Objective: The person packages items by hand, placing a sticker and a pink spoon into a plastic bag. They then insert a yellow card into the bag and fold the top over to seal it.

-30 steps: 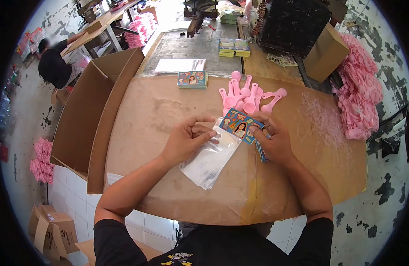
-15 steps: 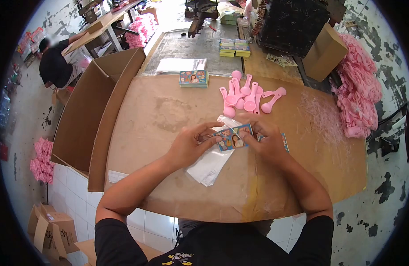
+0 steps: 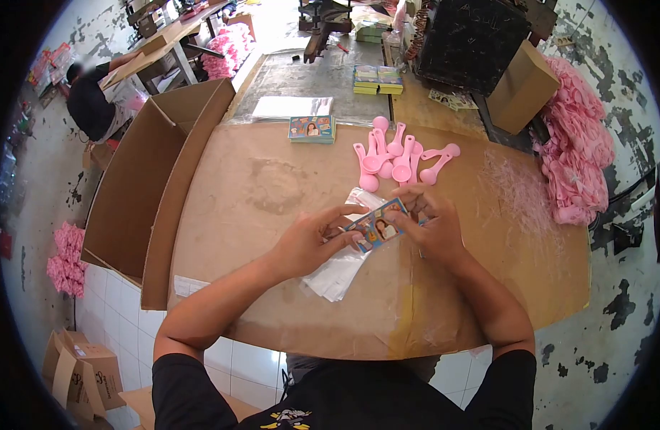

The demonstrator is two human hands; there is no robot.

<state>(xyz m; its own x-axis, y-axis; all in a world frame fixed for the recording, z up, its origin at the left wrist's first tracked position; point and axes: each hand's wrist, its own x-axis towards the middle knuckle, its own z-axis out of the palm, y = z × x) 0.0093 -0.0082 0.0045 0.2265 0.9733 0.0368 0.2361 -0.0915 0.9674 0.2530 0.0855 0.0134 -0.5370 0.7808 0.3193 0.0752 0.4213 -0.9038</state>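
Both hands grip a small printed card (image 3: 384,228) with blue edges and a portrait on it. My left hand (image 3: 312,240) pinches its left end, and my right hand (image 3: 437,226) has thumb and fingers on its right end. Whether it is one card or more cannot be made out. Beneath the hands lies a stack of clear plastic bags (image 3: 335,272), partly covered by them. Just beyond sits a heap of pink measuring spoons (image 3: 401,168). Part of another blue item shows under my right hand, mostly hidden.
A stack of printed cards (image 3: 312,130) stands at the table's far side, near more plastic sleeves (image 3: 292,107). A large open carton (image 3: 161,193) borders the left edge. Pink bundles (image 3: 577,143) hang at right. Another person (image 3: 93,100) sits at far left.
The card has tilted, its right end higher and its left end lower. My right hand has shifted slightly and covers more of the blue item beneath it.
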